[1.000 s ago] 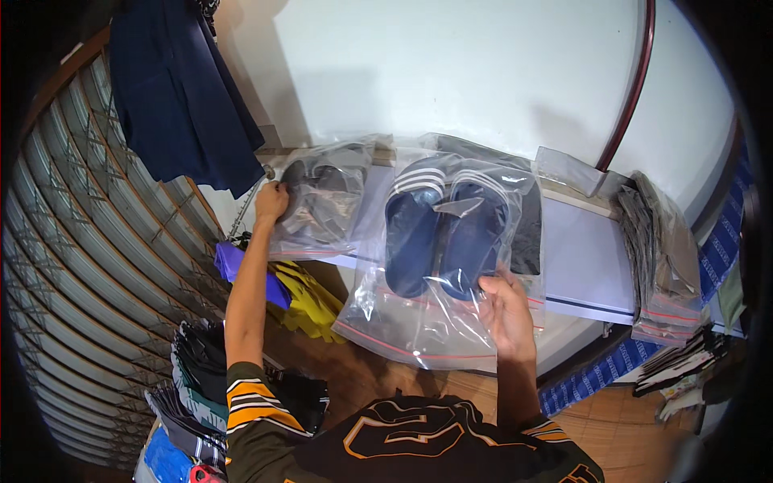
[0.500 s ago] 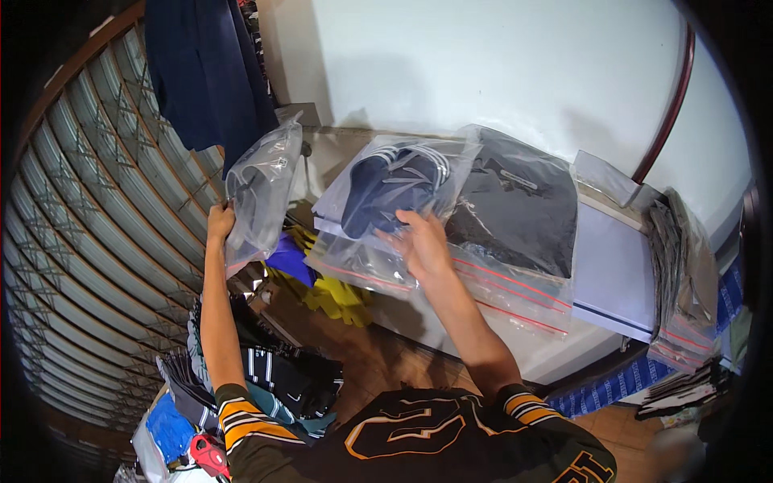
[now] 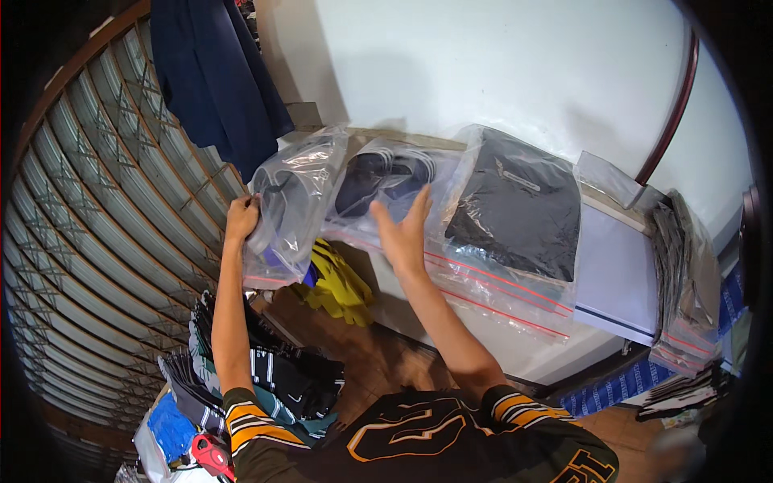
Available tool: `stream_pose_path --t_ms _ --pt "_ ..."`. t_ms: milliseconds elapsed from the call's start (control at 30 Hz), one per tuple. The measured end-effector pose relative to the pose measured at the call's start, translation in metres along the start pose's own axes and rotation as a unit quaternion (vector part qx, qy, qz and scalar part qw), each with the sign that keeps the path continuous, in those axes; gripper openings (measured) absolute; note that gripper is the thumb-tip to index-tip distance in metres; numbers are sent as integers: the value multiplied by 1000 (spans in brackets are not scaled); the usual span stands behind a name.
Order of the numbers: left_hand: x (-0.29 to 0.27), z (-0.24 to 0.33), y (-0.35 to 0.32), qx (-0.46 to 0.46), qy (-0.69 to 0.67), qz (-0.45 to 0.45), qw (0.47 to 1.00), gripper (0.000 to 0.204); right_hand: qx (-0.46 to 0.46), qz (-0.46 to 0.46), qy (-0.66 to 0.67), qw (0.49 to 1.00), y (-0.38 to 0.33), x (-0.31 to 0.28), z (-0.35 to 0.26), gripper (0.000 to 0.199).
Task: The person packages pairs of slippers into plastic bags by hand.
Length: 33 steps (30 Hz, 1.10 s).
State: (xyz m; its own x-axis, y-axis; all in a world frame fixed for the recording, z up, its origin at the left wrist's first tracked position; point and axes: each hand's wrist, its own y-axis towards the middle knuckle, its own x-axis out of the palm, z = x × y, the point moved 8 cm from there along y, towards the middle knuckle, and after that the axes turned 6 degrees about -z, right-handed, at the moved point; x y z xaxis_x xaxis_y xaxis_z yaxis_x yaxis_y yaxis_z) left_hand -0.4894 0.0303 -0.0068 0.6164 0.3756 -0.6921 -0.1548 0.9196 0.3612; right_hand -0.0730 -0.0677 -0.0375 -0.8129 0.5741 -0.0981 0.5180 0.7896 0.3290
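Observation:
My left hand [image 3: 243, 217] has its fingers closed on the edge of a clear zip bag [image 3: 312, 185], held upright at the left end of the white ledge. Greyish shapes show through that bag; I cannot make out what they are. My right hand [image 3: 403, 233] is open, thumb and fingers apart, just over a second clear bag on the ledge. Inside this second bag lie dark blue slide sandals [image 3: 364, 183] with white stripes. To its right a black folded garment [image 3: 519, 209] lies flat in another clear bag with red zip strips.
Yellow and purple cloth [image 3: 342, 286] hangs below the ledge. Striped dark clothes [image 3: 294, 386] are stacked at lower left, near red-handled scissors [image 3: 211, 457]. Navy clothing [image 3: 213, 80] hangs at a folding metal gate [image 3: 97, 241]. More bagged garments [image 3: 680, 274] stand at right.
My left hand has brought its bag rightward, beside the sandals' bag, partly overlapping it in view. My right hand has shifted left, and the sandals' bag now lies farther left.

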Motion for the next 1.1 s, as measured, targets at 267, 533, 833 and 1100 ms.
stream_pose_path --t_ms 267,533,833,1100 --pt "33 127 -8 92 -34 0 995 37 -96 -340 -48 934 4 -39 -107 78" --pt "36 233 -34 214 -163 121 955 20 -244 -158 -88 953 41 -79 -107 56" --pt "37 282 -28 278 -410 -9 869 35 -182 -148 -13 972 80 -98 -123 45" --pt "70 233 13 245 -596 -208 736 47 -28 -266 454 850 94 -83 -114 64"
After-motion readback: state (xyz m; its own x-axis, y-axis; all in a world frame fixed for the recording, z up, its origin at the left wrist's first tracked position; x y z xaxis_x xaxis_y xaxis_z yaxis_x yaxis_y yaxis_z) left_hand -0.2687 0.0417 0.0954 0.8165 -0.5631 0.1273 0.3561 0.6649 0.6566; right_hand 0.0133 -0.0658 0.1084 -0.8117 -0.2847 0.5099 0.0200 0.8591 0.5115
